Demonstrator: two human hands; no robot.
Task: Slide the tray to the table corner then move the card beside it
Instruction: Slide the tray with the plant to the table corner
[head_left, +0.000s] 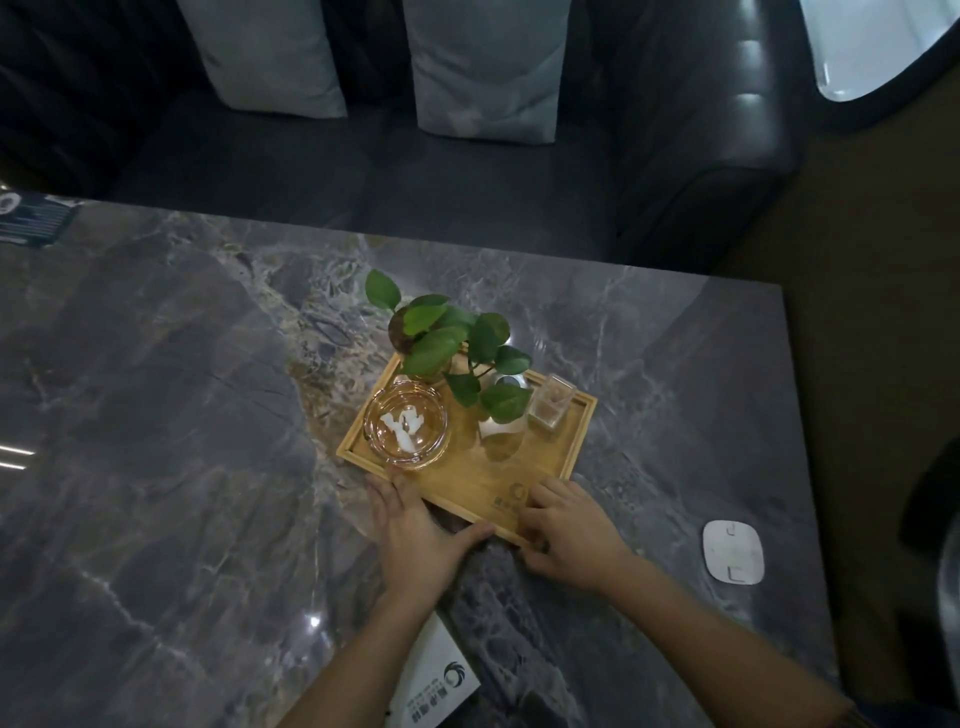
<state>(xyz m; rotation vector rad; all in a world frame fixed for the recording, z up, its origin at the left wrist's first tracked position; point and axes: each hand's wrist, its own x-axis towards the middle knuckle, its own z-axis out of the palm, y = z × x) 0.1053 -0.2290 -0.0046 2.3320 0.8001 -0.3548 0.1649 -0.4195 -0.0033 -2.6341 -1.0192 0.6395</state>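
Observation:
A wooden tray (563, 457) lies skewed on the grey marble table (156, 389), near its middle. It carries a glass ashtray (406, 426), a leafy plant in a glass vase (441, 332) and a small clear box (551, 402). My left hand (415, 535) presses against the tray's near edge, fingers on the rim at its left end. My right hand (566, 530) grips the near right corner, fingers over the rim. A white card (431, 680) with a dark logo lies on the table under my left forearm, partly hidden.
A white rounded pad (733, 552) lies near the table's right edge. The far right table corner (774, 291) is bare. A dark booklet (34, 218) sits at the far left. Behind the table stands a dark sofa with two grey cushions (483, 67).

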